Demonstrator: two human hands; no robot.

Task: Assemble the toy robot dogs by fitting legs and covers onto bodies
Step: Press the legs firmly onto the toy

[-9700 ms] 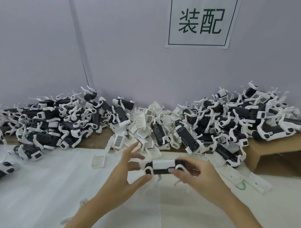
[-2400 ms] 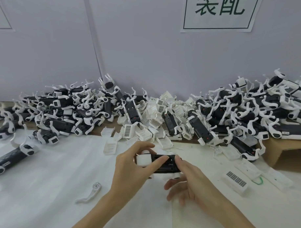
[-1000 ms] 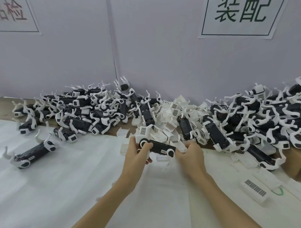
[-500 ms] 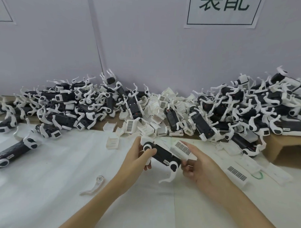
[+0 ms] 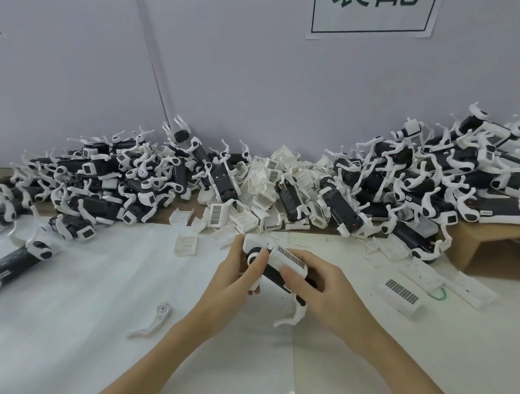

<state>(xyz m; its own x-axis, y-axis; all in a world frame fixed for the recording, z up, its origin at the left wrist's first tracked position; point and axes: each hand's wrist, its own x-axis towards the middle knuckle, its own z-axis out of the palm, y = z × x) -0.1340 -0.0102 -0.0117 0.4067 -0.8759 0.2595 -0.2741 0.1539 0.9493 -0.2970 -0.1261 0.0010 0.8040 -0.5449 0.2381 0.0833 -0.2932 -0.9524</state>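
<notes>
A black toy dog body (image 5: 272,274) with white legs is held tilted above the white sheet at centre. My left hand (image 5: 235,280) grips its upper left end, thumb over a white hip joint. My right hand (image 5: 323,284) grips the lower right part and presses a white barcoded cover (image 5: 289,258) onto the body with the thumb. One white leg (image 5: 293,314) hangs below my right hand. A loose white leg (image 5: 154,321) lies on the sheet to the left.
Heaps of assembled dogs (image 5: 112,180) fill the back left and the back right (image 5: 430,179). Loose white covers (image 5: 265,191) lie piled between them. A bare dog body (image 5: 12,262) lies far left. A barcoded cover (image 5: 401,293) and a cardboard box (image 5: 481,243) sit right.
My right hand has brought the barcoded cover down onto the dog body and now presses it on. The body stays tilted in my left hand.
</notes>
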